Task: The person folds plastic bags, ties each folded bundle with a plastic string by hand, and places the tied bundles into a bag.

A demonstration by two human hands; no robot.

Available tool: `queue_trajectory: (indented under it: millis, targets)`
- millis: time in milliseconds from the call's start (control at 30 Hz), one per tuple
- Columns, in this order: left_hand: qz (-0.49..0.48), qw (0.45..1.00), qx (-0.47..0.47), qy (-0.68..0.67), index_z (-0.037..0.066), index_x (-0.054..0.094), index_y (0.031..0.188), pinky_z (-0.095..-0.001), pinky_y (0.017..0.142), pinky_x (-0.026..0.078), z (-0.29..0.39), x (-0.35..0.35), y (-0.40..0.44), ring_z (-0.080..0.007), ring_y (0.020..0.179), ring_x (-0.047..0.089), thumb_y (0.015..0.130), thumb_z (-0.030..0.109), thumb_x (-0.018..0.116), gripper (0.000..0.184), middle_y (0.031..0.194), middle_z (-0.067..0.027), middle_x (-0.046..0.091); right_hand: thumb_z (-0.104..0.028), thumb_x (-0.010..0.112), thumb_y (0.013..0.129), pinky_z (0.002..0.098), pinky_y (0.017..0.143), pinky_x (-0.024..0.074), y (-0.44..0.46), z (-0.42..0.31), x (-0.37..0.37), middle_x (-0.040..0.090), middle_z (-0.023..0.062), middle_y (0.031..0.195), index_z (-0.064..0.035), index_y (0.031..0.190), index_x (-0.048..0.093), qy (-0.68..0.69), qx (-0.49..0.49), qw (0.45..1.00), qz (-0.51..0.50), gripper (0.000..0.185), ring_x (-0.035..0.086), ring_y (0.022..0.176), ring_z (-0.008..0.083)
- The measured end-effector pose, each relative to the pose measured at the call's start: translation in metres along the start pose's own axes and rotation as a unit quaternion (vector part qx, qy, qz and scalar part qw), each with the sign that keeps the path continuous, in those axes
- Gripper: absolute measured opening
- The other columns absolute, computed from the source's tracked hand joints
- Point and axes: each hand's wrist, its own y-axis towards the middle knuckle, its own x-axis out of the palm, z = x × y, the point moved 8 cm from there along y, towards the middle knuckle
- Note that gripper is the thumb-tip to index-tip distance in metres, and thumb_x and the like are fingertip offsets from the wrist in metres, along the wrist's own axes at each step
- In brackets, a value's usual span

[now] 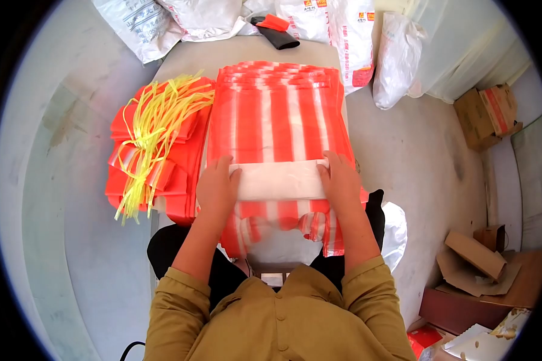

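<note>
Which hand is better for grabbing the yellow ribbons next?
Probably the left hand: the yellow ribbons lie on its side. The right hand is farther off, beyond the white strip.

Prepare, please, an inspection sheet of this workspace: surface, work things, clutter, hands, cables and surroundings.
Surface: pale table, mostly covered.
Work things: striped plastic pile; white strip across it; yellow ribbons on red bundles, left.
Clutter: dark item with a red piece, far end.
Hands: left hand and right hand at opposite ends of the white strip.
Cables: thin black curve, lower left; cannot tell if cable.
Surroundings: white sacks, far side; cardboard boxes, right.
</note>
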Motion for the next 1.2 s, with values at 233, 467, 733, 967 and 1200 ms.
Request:
queue_trajectory:
  millis: [233, 467, 733, 967, 1200]
  targets:
    - [-0.029, 0.933, 0.358, -0.002, -0.001, 0.061, 0.128, -0.0518, 0.106, 0.045, 0.073, 0.033, -0.049, -0.0377, 0.130, 0.056, 0.086, 0.017, 0.072, 0.047, 0.131, -0.0157, 0.063, -0.013, 0.071, 0.083, 0.0470, 0.107, 0.0468, -0.041, -0.089, 0.007, 0.064, 0.0179, 0.126, 0.0004, 0.125, 0.061, 0.118, -0.306, 0.944, -0.031, 0.045, 0.059, 0.123, 0.0386]
    - [-0.106, 0.961, 0.254, -0.014, -0.001, 0.054, 0.140, -0.0509, 0.118, 0.037, 0.063, 0.046, -0.046, -0.0375, 0.143, 0.045, 0.084, 0.019, 0.074, 0.063, 0.153, -0.0197, 0.049, -0.045, 0.074, 0.086, 0.0505, 0.123, 0.0266, -0.044, -0.064, 0.033, 0.043, 0.0203, 0.157, 0.0012, 0.146, 0.051, -0.013, -0.207, 0.969, -0.138, 0.079, 0.035, 0.149, 0.0360]
    - [-0.069, 0.965, 0.253, 0.018, 0.000, 0.056, 0.137, -0.0532, 0.114, 0.040, 0.063, 0.041, -0.040, -0.0387, 0.139, 0.049, 0.085, 0.011, 0.067, 0.055, 0.149, -0.0211, 0.052, -0.029, 0.062, 0.098, 0.0507, 0.122, 0.0263, -0.043, 0.037, -0.035, 0.046, 0.0198, 0.155, -0.0009, 0.142, 0.054, -0.064, 0.032, 0.997, -0.019, 0.053, 0.038, 0.147, 0.0376]
    - [-0.047, 0.961, 0.267, 0.057, 0.001, 0.062, 0.130, -0.0503, 0.108, 0.047, 0.068, 0.046, -0.033, -0.0387, 0.129, 0.058, 0.086, 0.003, 0.058, 0.044, 0.138, -0.0201, 0.062, -0.017, 0.060, 0.101, 0.0394, 0.106, 0.0455, -0.075, 0.041, -0.046, 0.064, 0.0174, 0.135, 0.0006, 0.128, 0.064, 0.198, 0.042, 0.978, 0.043, 0.032, 0.059, 0.125, 0.0308]
    - [-0.294, 0.940, -0.018, -0.174, 0.001, 0.064, 0.131, -0.0432, 0.095, 0.053, 0.063, 0.020, -0.030, -0.0321, 0.114, 0.066, 0.092, 0.005, 0.048, 0.042, 0.124, -0.0159, 0.069, -0.024, 0.050, 0.106, 0.0318, 0.097, 0.0470, -0.080, 0.027, -0.026, 0.070, 0.0079, 0.113, -0.0012, 0.120, 0.067, 0.360, 0.175, 0.916, -0.038, 0.031, 0.063, 0.108, 0.0172]
